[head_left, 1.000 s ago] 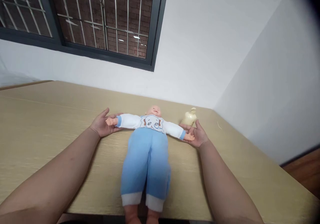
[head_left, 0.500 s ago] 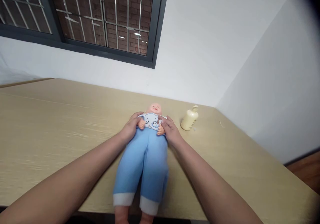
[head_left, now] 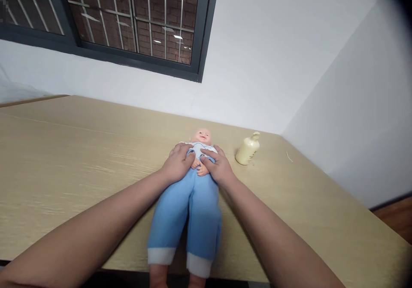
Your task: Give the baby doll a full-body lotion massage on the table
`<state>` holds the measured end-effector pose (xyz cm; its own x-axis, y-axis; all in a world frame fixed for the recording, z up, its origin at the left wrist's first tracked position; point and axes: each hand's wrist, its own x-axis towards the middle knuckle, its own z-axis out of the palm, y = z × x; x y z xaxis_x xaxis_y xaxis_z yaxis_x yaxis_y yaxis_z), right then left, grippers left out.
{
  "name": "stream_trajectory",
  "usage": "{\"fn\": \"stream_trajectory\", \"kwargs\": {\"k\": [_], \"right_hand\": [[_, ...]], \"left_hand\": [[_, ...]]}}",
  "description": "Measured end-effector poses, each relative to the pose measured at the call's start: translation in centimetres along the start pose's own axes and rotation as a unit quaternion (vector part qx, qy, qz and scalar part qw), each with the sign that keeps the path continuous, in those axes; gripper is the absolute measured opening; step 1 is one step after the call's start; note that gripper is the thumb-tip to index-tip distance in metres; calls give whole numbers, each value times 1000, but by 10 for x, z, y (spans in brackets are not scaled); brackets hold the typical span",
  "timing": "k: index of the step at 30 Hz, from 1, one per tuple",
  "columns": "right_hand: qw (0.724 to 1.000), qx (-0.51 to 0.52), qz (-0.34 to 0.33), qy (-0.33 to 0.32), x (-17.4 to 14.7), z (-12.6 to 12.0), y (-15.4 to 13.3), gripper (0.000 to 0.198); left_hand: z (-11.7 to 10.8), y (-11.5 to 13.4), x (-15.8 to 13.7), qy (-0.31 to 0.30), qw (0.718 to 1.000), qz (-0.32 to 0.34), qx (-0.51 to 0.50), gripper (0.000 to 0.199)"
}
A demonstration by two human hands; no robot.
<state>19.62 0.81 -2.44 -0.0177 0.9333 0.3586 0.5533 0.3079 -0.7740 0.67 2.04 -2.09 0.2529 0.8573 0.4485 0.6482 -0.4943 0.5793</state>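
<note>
A baby doll (head_left: 188, 202) in blue trousers with white cuffs and a white-and-blue top lies on its back, head toward the wall. Its legs reach over the table's near edge. My left hand (head_left: 178, 163) is wrapped over the arm and side of the doll, thumb lying near its small fist. On the opposite side, my right hand (head_left: 219, 165) grips the other arm, with its fingers across the chest. Both doll hands are drawn together over the belly. My palms hide most of the top's printed face.
A cream pump bottle (head_left: 247, 150) stands on the wooden table (head_left: 80, 159), right of the doll. Farther right lies a thin pale strip (head_left: 289, 156). White walls and a barred window (head_left: 138, 22) border the table's far side.
My hands have moved inward over the chest, bringing the doll's two hands close together in front of its belly. The printed face on the top is now mostly covered.
</note>
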Motion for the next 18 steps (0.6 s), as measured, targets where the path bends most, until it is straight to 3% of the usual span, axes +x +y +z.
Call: {"fn": "stream_trajectory", "kwargs": {"k": [12,15,18], "right_hand": [[999,-22,-22,45,-5,4,-4,33],[999,7,-22,44,-1,0,3,33],[991,135,4,12,5,-9,16,36]], "left_hand": [[0,6,-3,12,1000,0,23,36],[0,1,-3,36,999,-1,-26,35],[-6,-6,0,50,987,-26,-152,37]]}}
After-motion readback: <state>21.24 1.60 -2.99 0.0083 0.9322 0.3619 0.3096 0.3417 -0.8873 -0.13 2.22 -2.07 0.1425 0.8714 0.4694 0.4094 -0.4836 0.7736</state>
